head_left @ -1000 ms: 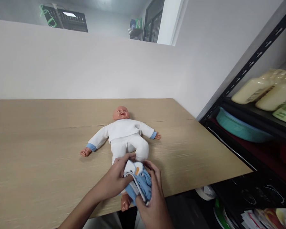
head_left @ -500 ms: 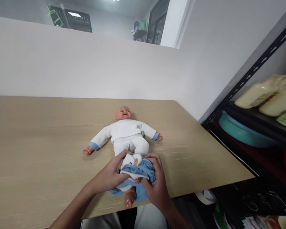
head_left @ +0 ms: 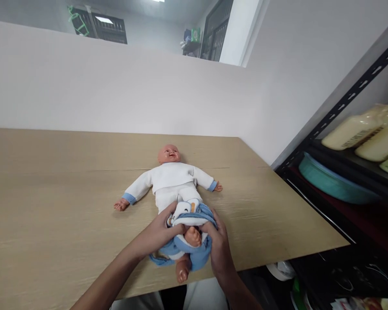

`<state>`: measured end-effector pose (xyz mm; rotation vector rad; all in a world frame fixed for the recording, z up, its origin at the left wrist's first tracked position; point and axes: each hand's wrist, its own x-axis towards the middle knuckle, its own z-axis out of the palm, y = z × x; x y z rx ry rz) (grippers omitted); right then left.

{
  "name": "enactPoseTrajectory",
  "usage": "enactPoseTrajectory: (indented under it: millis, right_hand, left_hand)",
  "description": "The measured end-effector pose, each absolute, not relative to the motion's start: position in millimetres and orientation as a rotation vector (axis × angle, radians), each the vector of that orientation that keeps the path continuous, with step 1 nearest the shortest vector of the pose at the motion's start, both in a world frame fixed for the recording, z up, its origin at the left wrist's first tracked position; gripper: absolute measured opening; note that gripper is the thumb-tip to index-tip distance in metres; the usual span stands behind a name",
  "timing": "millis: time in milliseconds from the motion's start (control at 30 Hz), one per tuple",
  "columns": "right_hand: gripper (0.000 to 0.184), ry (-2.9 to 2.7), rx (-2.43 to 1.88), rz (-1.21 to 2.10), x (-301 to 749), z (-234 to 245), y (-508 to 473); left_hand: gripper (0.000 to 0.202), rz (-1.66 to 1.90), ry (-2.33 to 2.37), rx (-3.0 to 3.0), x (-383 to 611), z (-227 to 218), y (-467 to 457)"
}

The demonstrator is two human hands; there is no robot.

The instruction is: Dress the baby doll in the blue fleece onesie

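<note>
A baby doll [head_left: 173, 176] lies on its back, head toward the wall, in a white top with blue cuffs and white bottoms. Blue-and-white baby pants [head_left: 194, 256] with an animal-face patch are bunched around its lower legs. My left hand [head_left: 168, 228] grips the bunched cloth on its left side, thumb by the opening. On the other side, my right hand [head_left: 215, 237] is closed on the same cloth. Between my thumbs one doll foot [head_left: 193, 237] pokes out of the opening. The other foot [head_left: 183, 269] sticks out below, close to the table's front edge.
The wooden table [head_left: 67, 193] meets a white wall with a window opening above. To the right stands a black metal shelf holding cream-coloured bottles [head_left: 352, 131] and a teal basin [head_left: 336, 178]. My knees are under the front edge.
The bunched pants have been drawn back over the raised foot, which now shows fully between my thumbs. Both hands have shifted slightly right with the cloth.
</note>
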<state>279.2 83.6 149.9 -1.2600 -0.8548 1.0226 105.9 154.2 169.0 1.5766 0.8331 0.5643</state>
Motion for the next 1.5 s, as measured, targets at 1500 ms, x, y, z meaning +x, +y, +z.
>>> enactPoseTrajectory:
  millis: [1500]
  right_hand:
    - [0.043, -1.392, -1.164, 1.053, 351.6, 88.4, 215.9]
  left_hand:
    - [0.046, 0.929, 1.031, 1.377, 65.7, 111.6, 172.0]
